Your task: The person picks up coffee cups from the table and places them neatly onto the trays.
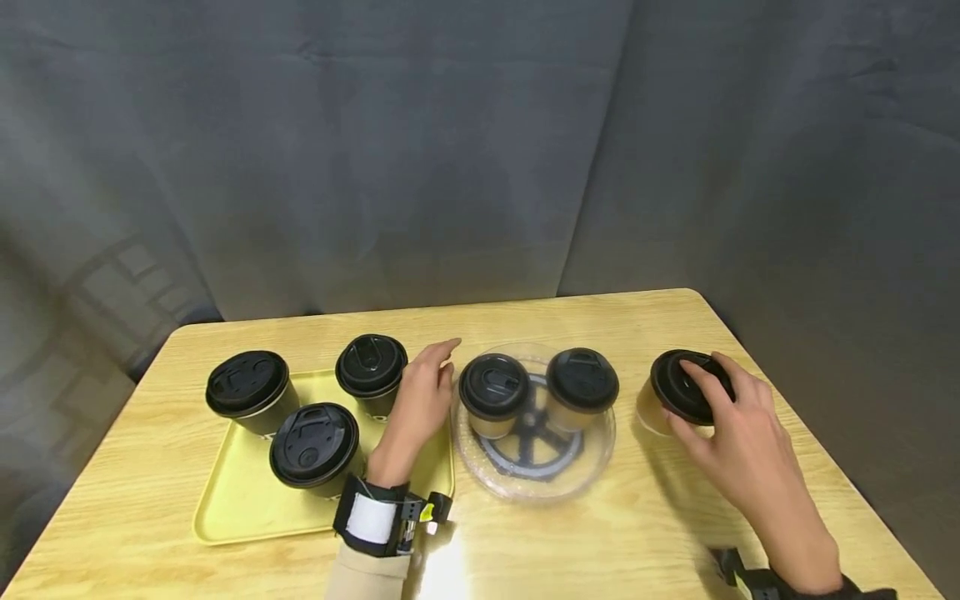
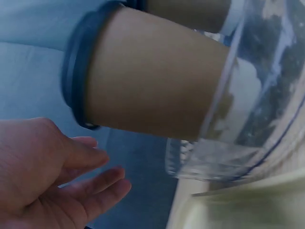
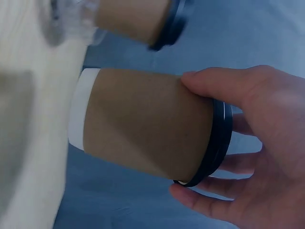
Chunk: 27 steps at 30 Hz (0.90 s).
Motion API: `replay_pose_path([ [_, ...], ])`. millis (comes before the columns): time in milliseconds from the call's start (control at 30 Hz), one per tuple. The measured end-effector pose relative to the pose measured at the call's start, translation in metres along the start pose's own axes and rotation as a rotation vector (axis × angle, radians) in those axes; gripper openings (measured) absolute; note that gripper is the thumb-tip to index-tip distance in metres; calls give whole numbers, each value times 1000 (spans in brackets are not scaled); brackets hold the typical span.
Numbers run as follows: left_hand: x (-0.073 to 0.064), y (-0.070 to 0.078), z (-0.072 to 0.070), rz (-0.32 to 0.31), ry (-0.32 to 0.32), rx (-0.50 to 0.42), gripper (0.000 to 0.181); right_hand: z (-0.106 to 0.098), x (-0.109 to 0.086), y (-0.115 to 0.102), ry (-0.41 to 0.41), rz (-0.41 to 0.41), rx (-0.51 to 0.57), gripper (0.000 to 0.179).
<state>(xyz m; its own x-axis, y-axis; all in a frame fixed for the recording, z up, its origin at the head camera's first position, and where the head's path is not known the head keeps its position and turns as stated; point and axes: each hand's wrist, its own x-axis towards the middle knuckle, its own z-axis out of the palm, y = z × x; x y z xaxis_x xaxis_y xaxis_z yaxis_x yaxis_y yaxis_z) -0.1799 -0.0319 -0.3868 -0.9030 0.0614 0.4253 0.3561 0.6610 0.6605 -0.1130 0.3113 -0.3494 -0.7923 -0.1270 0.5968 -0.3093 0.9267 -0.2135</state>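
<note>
My right hand (image 1: pixel 750 442) grips a brown paper coffee cup (image 3: pixel 147 121) with a black lid (image 1: pixel 678 387) at the table's right side. The thumb lies on the cup's wall and the fingers reach round the lid. Whether the base touches the table, I cannot tell. Fingers extended, my left hand (image 1: pixel 423 396) hovers over the yellow tray's right part and holds nothing. Close beside it, a brown lidded cup (image 2: pixel 152 71) stands on a clear round turntable (image 1: pixel 480 475). A second such cup (image 1: pixel 582 387) stands to its right on the same turntable.
The yellow tray (image 1: pixel 240 517) lies on the left of the wooden table (image 1: pixel 645 533). Three dark cups with black lids are on it: one at the left (image 1: pixel 247 387), one in front (image 1: pixel 315 450), one at the back (image 1: pixel 371 371). A grey curtain (image 1: pixel 375 167) hangs behind.
</note>
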Motion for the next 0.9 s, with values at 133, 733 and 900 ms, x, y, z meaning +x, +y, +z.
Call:
replay_pose_path([
  [133, -4, 11, -7, 65, 35, 20, 39, -12, -3, -12, 54, -43, 13, 58],
  [733, -35, 54, -59, 344, 136, 334, 52, -29, -4, -83, 138, -223, 70, 66],
  [900, -47, 52, -81, 331, 141, 453, 61, -28, -9, -96, 89, -260, 80, 63],
])
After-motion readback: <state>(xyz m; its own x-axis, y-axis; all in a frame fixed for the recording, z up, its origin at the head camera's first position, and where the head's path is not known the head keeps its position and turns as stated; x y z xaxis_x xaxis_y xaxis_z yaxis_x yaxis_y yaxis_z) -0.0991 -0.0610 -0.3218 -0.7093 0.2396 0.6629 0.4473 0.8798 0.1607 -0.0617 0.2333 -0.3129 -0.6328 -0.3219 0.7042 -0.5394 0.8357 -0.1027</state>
